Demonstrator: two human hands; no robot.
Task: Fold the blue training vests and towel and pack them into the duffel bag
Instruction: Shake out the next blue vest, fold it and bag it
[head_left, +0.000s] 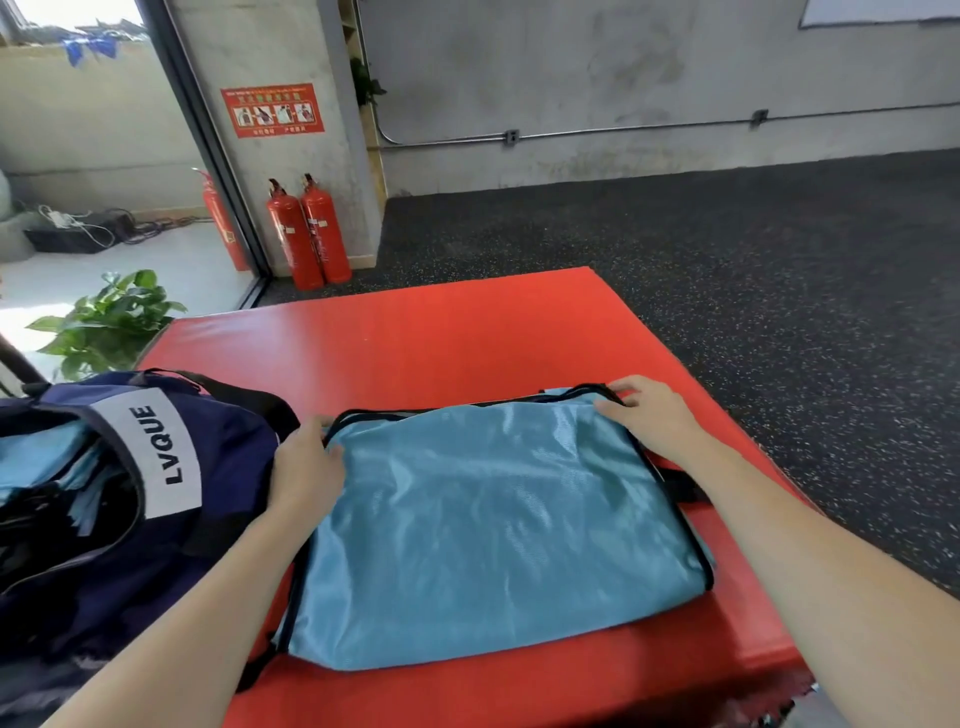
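Note:
A light blue training vest (493, 530) with black trim lies folded flat on the red mat (426, 338). My left hand (306, 467) rests on the vest's far left corner, fingers fairly straight. My right hand (654, 415) lies on the far right corner, fingers stretched over the black edge. A navy duffel bag (156, 519) labelled LVQUE stands open at the left, touching the mat. Inside its opening I see light blue fabric (47, 462), partly hidden by the bag's rim.
Dark speckled rubber floor (779, 260) surrounds the mat to the right and behind. Two red fire extinguishers (311, 239) stand against a concrete pillar at the back. A potted green plant (109, 322) sits beyond the bag at the left.

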